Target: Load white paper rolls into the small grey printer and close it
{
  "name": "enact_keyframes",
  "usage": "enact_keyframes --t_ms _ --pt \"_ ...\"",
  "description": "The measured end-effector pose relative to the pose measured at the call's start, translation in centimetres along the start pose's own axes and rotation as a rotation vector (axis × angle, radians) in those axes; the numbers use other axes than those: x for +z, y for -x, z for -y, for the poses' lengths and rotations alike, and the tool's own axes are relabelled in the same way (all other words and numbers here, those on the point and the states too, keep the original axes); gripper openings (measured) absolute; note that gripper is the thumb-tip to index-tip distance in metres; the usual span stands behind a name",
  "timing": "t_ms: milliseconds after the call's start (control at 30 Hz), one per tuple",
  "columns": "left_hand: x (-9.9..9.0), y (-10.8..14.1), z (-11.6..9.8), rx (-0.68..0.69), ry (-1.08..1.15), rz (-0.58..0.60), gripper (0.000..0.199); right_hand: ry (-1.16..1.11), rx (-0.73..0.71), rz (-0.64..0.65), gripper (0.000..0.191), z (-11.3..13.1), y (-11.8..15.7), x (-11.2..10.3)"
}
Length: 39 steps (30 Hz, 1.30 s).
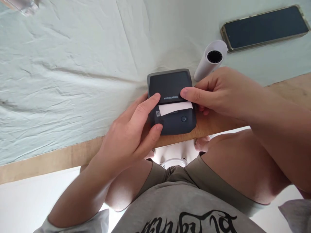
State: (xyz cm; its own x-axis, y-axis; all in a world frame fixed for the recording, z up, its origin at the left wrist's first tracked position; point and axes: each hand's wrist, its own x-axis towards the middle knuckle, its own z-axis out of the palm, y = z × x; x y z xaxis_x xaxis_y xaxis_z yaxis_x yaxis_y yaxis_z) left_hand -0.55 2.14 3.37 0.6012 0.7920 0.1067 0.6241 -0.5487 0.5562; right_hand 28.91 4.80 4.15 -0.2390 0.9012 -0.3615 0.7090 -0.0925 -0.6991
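Observation:
A small dark label printer (170, 84) rests near the table's front edge, its lid closed. Out of the slot across its middle comes a strip of white paper (175, 108). My left hand (136, 126) holds the printer's left side, with the index fingertip on the lid's lower left corner and the thumb by the lower front part. My right hand (218, 90) grips the right side, thumb on top of the lid and the other fingers curled against the side, partly hidden.
Behind my right hand stands a white roll (206, 64) with a dark hollow core. A phone in a clear case (266, 28) lies at the back right. A pale wrinkled cloth (73, 64) covers the wooden table (73, 154). At the top left corner is a transparent object (26, 7).

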Motion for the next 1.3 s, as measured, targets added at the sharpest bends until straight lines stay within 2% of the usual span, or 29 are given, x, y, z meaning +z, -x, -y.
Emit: enact_keyframes --t_ms 133,267,467,600,767,900,1067,1300 --pt "0.0 -0.2 -0.3 -0.037 -0.02 -0.019 0.05 0.12 0.121 -0.012 0.072 1.9 0.4 -0.4" --pt "0.1 -0.7 -0.6 -0.053 -0.02 -0.028 0.047 0.125 0.142 0.006 0.071 2.6 0.5 -0.2" --pt "0.3 -0.7 -0.2 -0.108 -0.004 0.002 0.073 0.165 0.143 -0.106 0.076 1.7 0.9 1.0" --pt "0.3 -0.5 0.0 -0.089 -0.056 0.045 0.077 0.189 0.161 -0.089 0.047 1.8 1.3 0.9" --pt "0.6 -0.5 0.3 -0.093 -0.109 0.079 0.108 0.32 0.204 -0.065 0.022 2.9 1.2 0.6" --pt "0.8 -0.7 0.3 -0.106 -0.124 0.093 0.103 0.429 0.268 -0.073 0.006 3.3 0.8 0.7" --pt "1.1 -0.5 0.0 -0.125 -0.127 0.057 0.104 0.509 0.271 -0.049 0.003 3.6 0.9 1.0" --pt "1.5 -0.3 -0.2 -0.167 -0.157 0.007 0.107 0.562 0.219 -0.065 0.012 3.1 1.3 1.3"
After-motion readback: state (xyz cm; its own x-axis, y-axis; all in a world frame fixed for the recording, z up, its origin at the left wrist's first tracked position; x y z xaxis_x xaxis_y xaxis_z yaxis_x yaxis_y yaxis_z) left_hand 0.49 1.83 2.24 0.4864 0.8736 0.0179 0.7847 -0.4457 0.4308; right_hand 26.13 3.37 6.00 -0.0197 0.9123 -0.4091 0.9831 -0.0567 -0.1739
